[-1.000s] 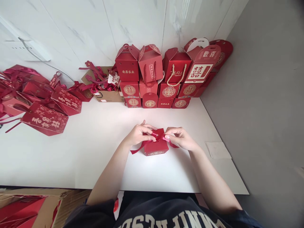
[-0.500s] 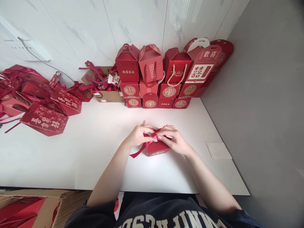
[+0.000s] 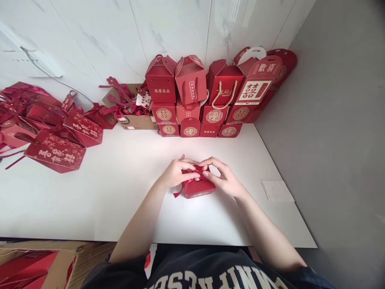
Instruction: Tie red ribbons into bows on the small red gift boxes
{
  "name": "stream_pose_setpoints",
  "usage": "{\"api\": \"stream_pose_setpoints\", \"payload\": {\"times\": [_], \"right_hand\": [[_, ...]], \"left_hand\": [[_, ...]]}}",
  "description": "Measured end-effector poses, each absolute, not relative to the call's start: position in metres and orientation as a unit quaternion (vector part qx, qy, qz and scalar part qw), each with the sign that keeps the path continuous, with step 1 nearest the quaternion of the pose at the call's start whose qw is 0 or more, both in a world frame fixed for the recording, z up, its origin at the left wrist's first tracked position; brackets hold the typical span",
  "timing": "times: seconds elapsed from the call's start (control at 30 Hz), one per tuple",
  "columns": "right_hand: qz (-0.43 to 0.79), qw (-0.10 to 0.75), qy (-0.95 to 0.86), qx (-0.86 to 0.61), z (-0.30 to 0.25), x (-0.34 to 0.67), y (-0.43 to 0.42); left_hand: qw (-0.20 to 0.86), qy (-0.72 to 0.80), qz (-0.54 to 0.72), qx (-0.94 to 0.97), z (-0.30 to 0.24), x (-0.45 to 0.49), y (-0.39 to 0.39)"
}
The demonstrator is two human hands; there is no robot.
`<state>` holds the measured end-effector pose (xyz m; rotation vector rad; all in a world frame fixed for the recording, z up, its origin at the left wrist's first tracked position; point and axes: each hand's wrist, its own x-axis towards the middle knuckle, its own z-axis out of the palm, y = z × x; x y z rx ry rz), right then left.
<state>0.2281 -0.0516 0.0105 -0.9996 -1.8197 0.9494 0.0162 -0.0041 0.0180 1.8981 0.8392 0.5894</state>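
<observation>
A small red gift box [image 3: 201, 188] with a gold pattern on its front sits on the white table between my hands. A glossy red ribbon [image 3: 178, 193] crosses its top, and one loose end hangs past the left side. With thumb and fingers, my left hand [image 3: 178, 172] pinches the ribbon over the lid. My right hand [image 3: 223, 176] reaches in from the other side, its thumb and fingertips closed at the ribbon near the lid's middle. Fingers partly hide the ribbon where it is gathered.
Red gift boxes [image 3: 190, 127] are stacked against the tiled wall. A cardboard box [image 3: 140, 122] of ribboned pieces stands beside them. More red boxes [image 3: 55, 150] are heaped at left. A pale flat sheet [image 3: 277, 190] lies near the grey partition [image 3: 331, 132]. An open carton [image 3: 64, 265] is below the table's front edge.
The loose ribbon end at the left has drawn in closer to the box and hangs shorter. My right fingers have shifted slightly apart and right; the box stays in place.
</observation>
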Motion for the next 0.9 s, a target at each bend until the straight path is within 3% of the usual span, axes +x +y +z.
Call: {"api": "stream_pose_setpoints", "payload": {"times": [0.33, 0.67, 0.9], "right_hand": [[0.324, 0.426, -0.714, -0.452, 0.007, 0.215, -0.053], [0.349, 0.428, -0.729, -0.406, 0.009, 0.225, -0.053], [0.349, 0.412, -0.754, -0.374, 0.006, 0.224, -0.050]], "left_hand": [[0.433, 0.329, 0.273, 0.793, 0.015, 0.018, -0.009], [0.607, 0.342, 0.257, 0.670, 0.020, 0.013, -0.010], [0.605, 0.327, 0.247, 0.682, 0.017, 0.010, -0.004]]}}
